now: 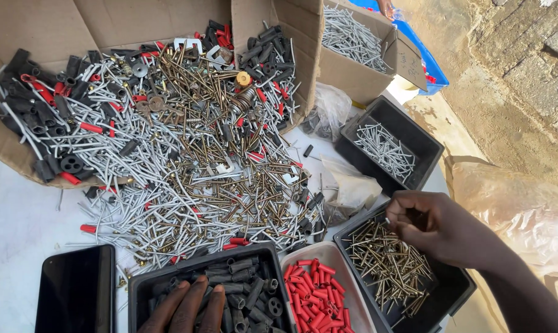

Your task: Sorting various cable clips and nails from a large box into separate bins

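Observation:
A big mixed heap [186, 154] of silver nails, brass screws, red and dark grey wall plugs spills from an opened cardboard box [38, 24] onto a white table [20, 222]. My right hand [439, 225] hovers over a black tray of brass screws [461, 290], its fingers pinched together on a small screw above the tray's far corner. My left hand [186, 308] rests with its fingers spread inside a black tray of dark grey plugs [144, 285] at the bottom edge, holding nothing.
A white tray of red plugs [353, 296] sits between the two black trays. A black tray of silver nails [424, 145] and a cardboard box of nails [347, 68] stand at the back right. A dark phone [75, 290] lies front left. Clear plastic bags [353, 185] lie mid-table.

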